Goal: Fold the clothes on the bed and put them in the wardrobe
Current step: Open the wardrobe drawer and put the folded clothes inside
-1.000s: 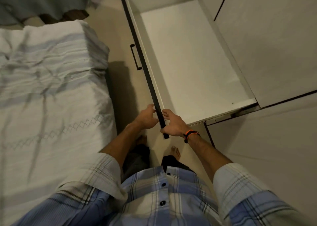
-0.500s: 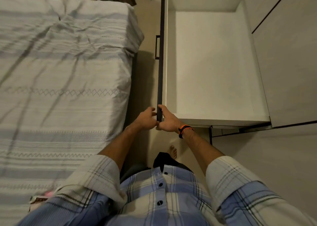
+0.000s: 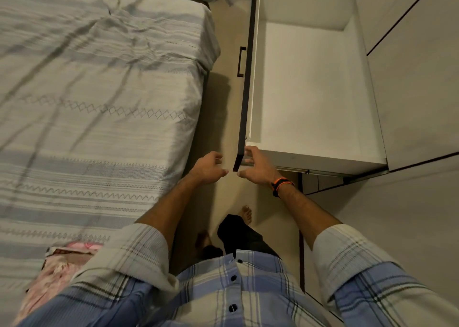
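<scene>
A person in a blue plaid shirt stands at a pulled-out white wardrobe drawer (image 3: 308,83) with a dark front panel, upper right of the frame. The left hand (image 3: 207,169) and right hand (image 3: 255,166), fingers loosely curved, hover either side of the panel's near corner, holding nothing. A pink patterned garment (image 3: 62,264) lies on the striped white bedspread (image 3: 99,103) at lower left.

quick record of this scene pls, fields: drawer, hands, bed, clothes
drawer: wardrobe drawer pulled out, nothing visible inside
hands: left hand and right hand on either side of the drawer front's near end, fingers loosely curled, holding nothing
bed: bed covered with rumpled striped sheet
clothes: pink floral garment on bed's near edge, partly hidden by sleeve
</scene>
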